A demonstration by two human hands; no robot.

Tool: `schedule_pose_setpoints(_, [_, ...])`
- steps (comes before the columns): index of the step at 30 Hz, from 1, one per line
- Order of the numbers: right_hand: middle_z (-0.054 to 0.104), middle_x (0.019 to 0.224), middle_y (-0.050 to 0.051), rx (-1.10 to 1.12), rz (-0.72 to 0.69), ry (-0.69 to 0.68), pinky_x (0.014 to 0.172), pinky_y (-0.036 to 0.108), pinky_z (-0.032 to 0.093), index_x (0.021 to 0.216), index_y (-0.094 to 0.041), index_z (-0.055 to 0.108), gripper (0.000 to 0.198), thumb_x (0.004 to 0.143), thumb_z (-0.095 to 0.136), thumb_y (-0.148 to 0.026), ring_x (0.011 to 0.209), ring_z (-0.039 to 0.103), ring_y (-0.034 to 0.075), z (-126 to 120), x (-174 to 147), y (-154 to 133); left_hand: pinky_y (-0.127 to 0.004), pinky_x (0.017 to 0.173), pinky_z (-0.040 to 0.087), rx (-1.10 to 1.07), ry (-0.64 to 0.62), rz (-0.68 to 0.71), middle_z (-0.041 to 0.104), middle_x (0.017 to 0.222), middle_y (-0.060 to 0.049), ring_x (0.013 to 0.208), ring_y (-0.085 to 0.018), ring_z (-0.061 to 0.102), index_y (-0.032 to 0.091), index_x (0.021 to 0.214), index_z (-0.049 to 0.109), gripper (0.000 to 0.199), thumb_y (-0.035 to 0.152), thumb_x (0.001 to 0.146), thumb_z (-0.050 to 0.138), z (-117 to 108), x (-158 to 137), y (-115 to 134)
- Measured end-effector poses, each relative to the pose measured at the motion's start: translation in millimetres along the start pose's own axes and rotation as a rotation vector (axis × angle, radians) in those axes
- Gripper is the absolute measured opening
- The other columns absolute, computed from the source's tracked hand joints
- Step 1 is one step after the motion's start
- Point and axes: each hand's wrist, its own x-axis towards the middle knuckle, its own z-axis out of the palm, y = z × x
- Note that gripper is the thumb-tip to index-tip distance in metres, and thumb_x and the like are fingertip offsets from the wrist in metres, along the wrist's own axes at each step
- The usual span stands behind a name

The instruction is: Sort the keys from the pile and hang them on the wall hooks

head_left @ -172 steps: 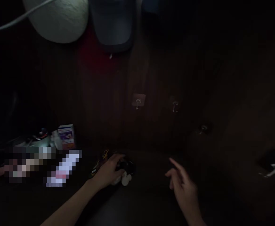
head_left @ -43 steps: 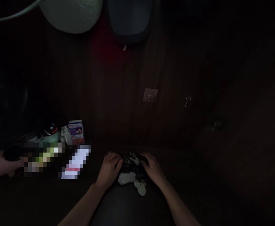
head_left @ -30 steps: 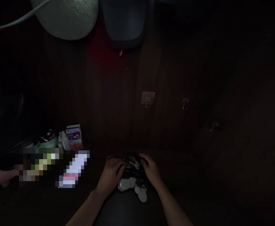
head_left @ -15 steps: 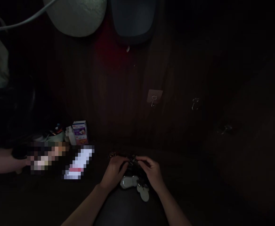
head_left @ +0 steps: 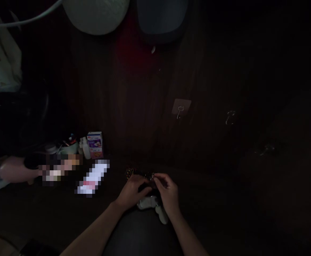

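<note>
The bunch of keys [head_left: 152,182] lies low in front of me on the dark tabletop [head_left: 51,217], mostly hidden by my fingers, a dark tangle with small metallic glints. Out of its near side come a glossy, pale grey fob [head_left: 147,202], long and rounded, and a flat, matte off-white tag [head_left: 161,214] with lobed edges. At its far left sits a patterned yellow-and-black piece [head_left: 130,173], too dim to read.

My right hand [head_left: 153,176] has thumb and forefinger pinched together on a small shiny part of the bunch. My left hand [head_left: 148,184] arches over the other side, thumb and forefinger apart; I cannot tell whether its hidden fingers grip anything.

The light is very low. Behind the tabletop rises a dark brown panel [head_left: 145,106] with faint upright streaks like wood grain and a dull red glow near the top. Thin metal hooks are fixed to it, one on a clear square pad [head_left: 181,107]. Above hang a pale, rounded, creased shape [head_left: 97,16] and a smooth blue-grey one [head_left: 162,16]. To my left stand a printed carton [head_left: 95,145], small white bottles [head_left: 85,148] and a smooth pink hair dryer [head_left: 18,169] lying on its side.
</note>
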Motion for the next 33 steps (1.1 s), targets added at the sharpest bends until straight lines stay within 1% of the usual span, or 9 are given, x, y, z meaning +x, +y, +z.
schedule_pose_setpoints(3, [0.067,0.079,0.004,-0.014,0.004,-0.027,0.064,0.027,0.051,0.082,-0.019,0.065,0.024,0.074,0.061,-0.042,0.072,0.062,0.017,1.0,-0.3,-0.7,-0.03,0.078,0.044,-0.037,0.028,-0.054,0.068,0.082,-0.002,0.079,-0.017,0.061,0.02,0.081,0.064,0.011,0.029,0.082,0.057,0.6,0.8,-0.7])
schedule_pose_setpoints(8, [0.068,0.082,0.005,-0.027,0.066,-0.081,0.061,0.028,0.05,0.093,-0.02,0.066,0.031,0.073,0.063,-0.044,0.072,0.062,0.019,-3.1,0.8,-2.5,-0.025,0.068,0.044,-0.136,0.045,-0.18,0.066,0.072,0.0,0.071,-0.015,0.059,0.019,0.072,0.063,0.019,0.032,0.081,0.054,-2.0,2.4,0.1])
schedule_pose_setpoints(12, [0.069,0.087,0.006,0.041,0.1,-0.161,0.068,0.03,0.051,0.1,-0.021,0.066,0.035,0.071,0.065,-0.042,0.08,0.064,0.021,-2.5,1.9,-2.1,-0.022,0.059,0.042,-0.245,0.04,-0.257,0.062,0.062,0.001,0.062,-0.013,0.056,0.017,0.063,0.061,0.031,0.038,0.083,0.049,-3.8,3.4,-0.8])
schedule_pose_setpoints(14, [0.069,0.088,0.004,0.062,0.096,-0.171,0.069,0.029,0.05,0.097,-0.022,0.066,0.032,0.072,0.065,-0.041,0.08,0.063,0.02,-1.8,2.6,-1.2,-0.021,0.058,0.042,-0.306,0.016,-0.271,0.062,0.06,0.001,0.061,-0.012,0.056,0.017,0.062,0.061,0.034,0.039,0.083,0.048,-4.3,4.1,-0.7])
schedule_pose_setpoints(17, [0.068,0.078,0.002,0.063,0.11,-0.164,0.063,0.026,0.047,0.084,-0.021,0.068,0.023,0.07,0.066,-0.04,0.072,0.061,0.017,-2.0,3.8,-0.6,-0.023,0.064,0.045,-0.389,-0.036,-0.247,0.065,0.064,0.0,0.066,-0.014,0.058,0.017,0.062,0.063,0.038,0.042,0.085,0.045,-5.3,5.8,1.1])
schedule_pose_setpoints(24, [0.062,0.065,-0.002,0.126,0.138,-0.12,0.056,0.024,0.044,0.072,-0.02,0.064,0.023,0.066,0.069,-0.042,0.059,0.055,0.014,-1.8,5.6,-5.9,-0.028,0.078,0.046,-0.574,-0.121,-0.222,0.069,0.075,-0.004,0.077,-0.017,0.062,0.015,0.07,0.066,0.045,0.043,0.09,0.036,-7.9,8.1,8.0])
schedule_pose_setpoints(28, [0.059,0.058,-0.003,0.154,0.172,-0.065,0.051,0.023,0.043,0.07,-0.02,0.063,0.026,0.063,0.07,-0.044,0.052,0.051,0.012,-2.2,6.7,-9.1,-0.029,0.082,0.045,-0.566,-0.122,-0.251,0.069,0.08,-0.004,0.083,-0.018,0.061,0.014,0.074,0.066,0.046,0.042,0.091,0.034,-8.4,7.3,7.0])
schedule_pose_setpoints(30, [0.059,0.058,-0.003,0.156,0.181,-0.04,0.05,0.023,0.042,0.069,-0.02,0.063,0.027,0.062,0.07,-0.044,0.051,0.051,0.012,-3.2,6.8,-9.9,-0.029,0.082,0.045,-0.544,-0.113,-0.256,0.068,0.086,-0.003,0.085,-0.018,0.06,0.015,0.083,0.065,0.039,0.041,0.09,0.037,-7.9,7.2,6.2])
schedule_pose_setpoints(33, [0.059,0.059,-0.002,0.14,0.167,-0.038,0.051,0.023,0.043,0.069,-0.019,0.062,0.026,0.064,0.069,-0.043,0.053,0.052,0.012,-4.1,5.7,-9.9,-0.03,0.082,0.046,-0.516,-0.07,-0.273,0.067,0.094,-0.003,0.089,-0.018,0.06,0.018,0.1,0.059,0.026,0.035,0.081,0.055,-5.7,7.2,7.0])
